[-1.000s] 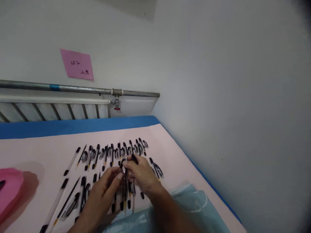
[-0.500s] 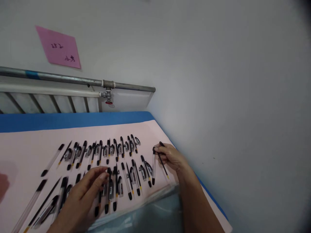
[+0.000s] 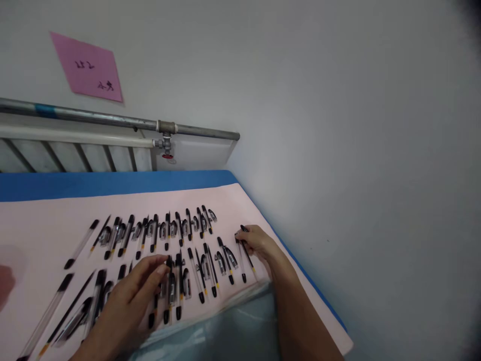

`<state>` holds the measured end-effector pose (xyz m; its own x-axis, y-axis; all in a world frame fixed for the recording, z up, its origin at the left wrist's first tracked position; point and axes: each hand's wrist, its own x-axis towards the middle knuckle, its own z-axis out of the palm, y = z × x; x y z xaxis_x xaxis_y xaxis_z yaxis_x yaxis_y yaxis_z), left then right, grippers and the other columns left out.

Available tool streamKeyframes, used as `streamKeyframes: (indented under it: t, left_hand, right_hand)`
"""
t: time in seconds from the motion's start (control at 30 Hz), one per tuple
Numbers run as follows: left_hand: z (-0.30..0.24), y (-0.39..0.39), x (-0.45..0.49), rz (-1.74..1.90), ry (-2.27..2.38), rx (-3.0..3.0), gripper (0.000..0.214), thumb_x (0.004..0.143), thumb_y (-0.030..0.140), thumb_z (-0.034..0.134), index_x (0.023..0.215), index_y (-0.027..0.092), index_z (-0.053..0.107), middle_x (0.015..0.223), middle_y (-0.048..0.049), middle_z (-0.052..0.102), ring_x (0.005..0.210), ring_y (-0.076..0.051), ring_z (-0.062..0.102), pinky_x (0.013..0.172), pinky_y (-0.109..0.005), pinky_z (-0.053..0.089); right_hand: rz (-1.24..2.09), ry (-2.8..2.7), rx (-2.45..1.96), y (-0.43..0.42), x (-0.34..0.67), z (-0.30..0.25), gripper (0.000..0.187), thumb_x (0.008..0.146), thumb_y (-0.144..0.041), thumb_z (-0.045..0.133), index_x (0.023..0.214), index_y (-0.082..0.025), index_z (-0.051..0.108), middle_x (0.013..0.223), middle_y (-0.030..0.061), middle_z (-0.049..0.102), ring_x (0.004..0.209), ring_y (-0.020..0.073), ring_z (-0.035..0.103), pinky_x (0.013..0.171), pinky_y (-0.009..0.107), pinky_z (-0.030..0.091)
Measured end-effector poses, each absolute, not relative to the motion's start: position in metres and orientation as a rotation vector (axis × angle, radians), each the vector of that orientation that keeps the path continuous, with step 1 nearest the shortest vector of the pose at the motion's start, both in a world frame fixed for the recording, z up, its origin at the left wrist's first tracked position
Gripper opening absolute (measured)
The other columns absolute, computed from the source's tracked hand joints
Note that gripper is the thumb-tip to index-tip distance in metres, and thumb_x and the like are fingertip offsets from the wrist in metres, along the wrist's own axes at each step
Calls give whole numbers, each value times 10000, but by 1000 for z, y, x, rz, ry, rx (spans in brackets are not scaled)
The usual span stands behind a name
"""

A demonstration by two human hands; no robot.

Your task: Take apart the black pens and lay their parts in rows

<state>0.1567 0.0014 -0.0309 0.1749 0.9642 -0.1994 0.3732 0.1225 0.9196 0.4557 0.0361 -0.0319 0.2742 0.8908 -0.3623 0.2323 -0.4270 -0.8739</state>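
Observation:
On the pink sheet (image 3: 56,218) lie two uneven rows of pen parts: clear barrels with black ends, dark refills with yellow tips, and clear clip caps. My right hand (image 3: 259,240) pinches a dark pen refill (image 3: 249,258) at the right end of the near row. Against its fingertips leans a clear pen barrel (image 3: 241,258), black end down. My left hand (image 3: 137,291) is over the near row, loosely curved, thumb and forefinger a little apart. Its fingertips meet the top of a black-ended pen (image 3: 168,286); the parts under the palm are hidden.
A bluish clear plastic bag (image 3: 225,331) lies at the near edge, below my wrists. Behind the blue table edge (image 3: 112,184) run a metal pipe with a red-handled valve (image 3: 167,156) and a white radiator (image 3: 90,158). A wall (image 3: 356,175) rises close on the right.
The lower end of the barrel at my right fingertips has swung right, towards the refill. My right hand has shifted slightly left; my left hand stays nearly in place.

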Motion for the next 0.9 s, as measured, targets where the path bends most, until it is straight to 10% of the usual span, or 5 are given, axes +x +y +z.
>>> streamKeyframes:
  t: [0.9]
  left_hand:
    - [-31,0,158,752,1385,1408,453,756,568,477,1042,234,589,1014,-62,688,940,-237,644,777,-323,528]
  right_hand:
    - [978,-986,-1869,36,460,-30,63,656,-233,486,624,-179,491,480,-39,472,340,60,317,334,208,210]
